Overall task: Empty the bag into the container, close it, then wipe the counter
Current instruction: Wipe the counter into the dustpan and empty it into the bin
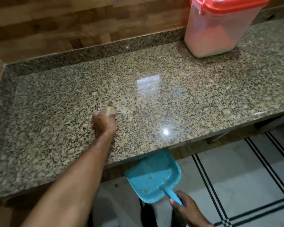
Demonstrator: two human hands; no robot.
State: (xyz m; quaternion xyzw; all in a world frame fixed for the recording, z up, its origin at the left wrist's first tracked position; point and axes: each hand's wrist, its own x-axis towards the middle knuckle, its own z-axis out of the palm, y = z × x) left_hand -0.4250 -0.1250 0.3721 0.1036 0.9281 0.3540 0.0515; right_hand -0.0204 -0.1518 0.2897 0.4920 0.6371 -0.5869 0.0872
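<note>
1. Container (216, 30) stood at the tabletop's (187, 89) far right edge, orange lid (228, 4) on. Fill and close looked done. Bag not in view.
2. My left hand (103, 122) gripped a blurred tan wad (111, 108) mid-tabletop. Wiping looked partway.
3. My right hand (188, 208) held the dustpan (147, 176) handle below the front edge.

Legible text, labels, brands, numbers, signs: none. Container (220, 35), lid (228, 5) and dustpan (147, 177): plain or blurred, no readable marking.
</note>
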